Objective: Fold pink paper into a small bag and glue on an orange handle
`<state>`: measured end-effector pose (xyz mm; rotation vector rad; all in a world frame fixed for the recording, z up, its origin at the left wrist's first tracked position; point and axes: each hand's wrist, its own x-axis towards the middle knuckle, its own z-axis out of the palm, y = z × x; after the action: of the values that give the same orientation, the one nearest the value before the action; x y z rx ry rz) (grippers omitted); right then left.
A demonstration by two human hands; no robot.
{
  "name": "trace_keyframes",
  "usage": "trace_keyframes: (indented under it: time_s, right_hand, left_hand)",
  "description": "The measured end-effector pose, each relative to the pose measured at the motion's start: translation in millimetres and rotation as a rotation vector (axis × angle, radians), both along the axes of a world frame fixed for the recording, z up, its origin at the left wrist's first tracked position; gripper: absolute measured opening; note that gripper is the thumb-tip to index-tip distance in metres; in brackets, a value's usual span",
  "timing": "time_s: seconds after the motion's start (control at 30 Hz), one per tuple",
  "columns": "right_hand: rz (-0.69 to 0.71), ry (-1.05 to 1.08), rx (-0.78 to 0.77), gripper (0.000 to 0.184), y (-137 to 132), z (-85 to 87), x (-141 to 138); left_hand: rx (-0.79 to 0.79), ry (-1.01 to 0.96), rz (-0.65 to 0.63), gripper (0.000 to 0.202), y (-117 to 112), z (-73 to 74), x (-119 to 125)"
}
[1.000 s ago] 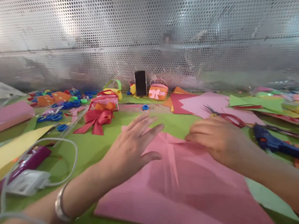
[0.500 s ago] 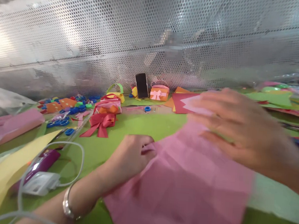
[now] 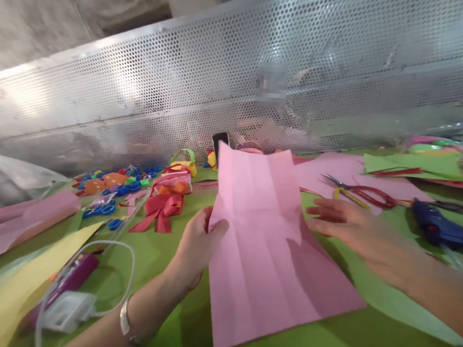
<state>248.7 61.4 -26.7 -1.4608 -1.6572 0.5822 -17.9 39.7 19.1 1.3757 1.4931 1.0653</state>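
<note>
A creased sheet of pink paper [image 3: 258, 239] is tilted up in front of me, its near edge low over the green table. My left hand [image 3: 201, 240] grips its left edge, thumb on the front face and fingers behind. To the right of the sheet, my right hand [image 3: 346, 226] is apart from it, fingers stretched toward the right edge and holding nothing. Beyond that hand lie red-handled scissors [image 3: 372, 195] on another pink sheet [image 3: 335, 170].
A blue glue gun [image 3: 442, 228] lies at the right. On the left are a red paper bow [image 3: 163, 211], yellow paper [image 3: 37, 276], a white charger [image 3: 69, 310] with its cable, and blue scissors [image 3: 100, 209]. A phone [image 3: 220, 139] stands behind the sheet, before a perforated metal panel [image 3: 174, 79].
The pink sheet has been raised and turned more upright. My left hand now holds its left edge. My right hand has moved down and off the paper, uncovering the red-handled scissors.
</note>
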Motion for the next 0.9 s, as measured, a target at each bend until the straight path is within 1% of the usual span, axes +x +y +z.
trace_keyframes:
  time_s: [0.07,0.13,0.2,0.3,0.47,0.53,0.6,0.67,0.73,0.8,0.9]
  right_hand:
    - [-0.07,0.079,-0.047,0.035,0.9,0.9,-0.1]
    - [-0.091,0.139,-0.107,0.039,1.5,2.0,0.5]
    - [-0.053,0.171,-0.171,0.039,0.6,2.5,-0.5]
    - [0.002,0.201,-0.251,0.03,-2.3,2.1,-4.6]
    - [0.012,0.188,-0.286,0.024,-3.6,2.9,-8.6]
    - [0.022,0.18,-0.291,0.023,-3.5,4.5,-8.6]
    - [0.028,0.183,-0.289,0.026,-3.9,6.0,-8.9]
    - [0.054,0.202,-0.289,0.03,-4.9,7.1,-10.0]
    - [0.1,0.227,-0.305,0.032,-6.0,7.6,-11.7]
    - [0.134,0.24,-0.328,0.031,-7.2,7.9,-13.1]
    - [0.144,0.232,-0.358,0.028,-8.9,9.1,-14.2]
  left_hand:
    - [-0.033,-0.042,-0.006,0.027,-0.5,1.0,1.6]
    - [-0.069,-0.076,-0.013,0.027,-1.1,1.8,3.2]
    - [-0.096,-0.104,-0.015,0.025,-2.1,1.8,4.7]
    - [-0.106,-0.135,-0.016,0.024,-3.1,0.4,5.4]
    - [-0.116,-0.172,-0.038,0.026,-3.1,-1.4,3.9]
    - [-0.11,-0.158,-0.027,0.027,-3.1,-1.5,4.0]
    - [-0.121,-0.144,-0.05,0.028,-2.7,-2.6,4.4]
    - [-0.117,-0.065,-0.125,0.026,-1.7,-4.8,4.7]
    - [-0.088,0.059,-0.203,0.023,-0.5,-7.3,4.3]
    - [-0.07,0.151,-0.252,0.022,0.0,-8.5,3.7]
    - [-0.106,0.155,-0.31,0.019,-1.0,-6.5,3.7]
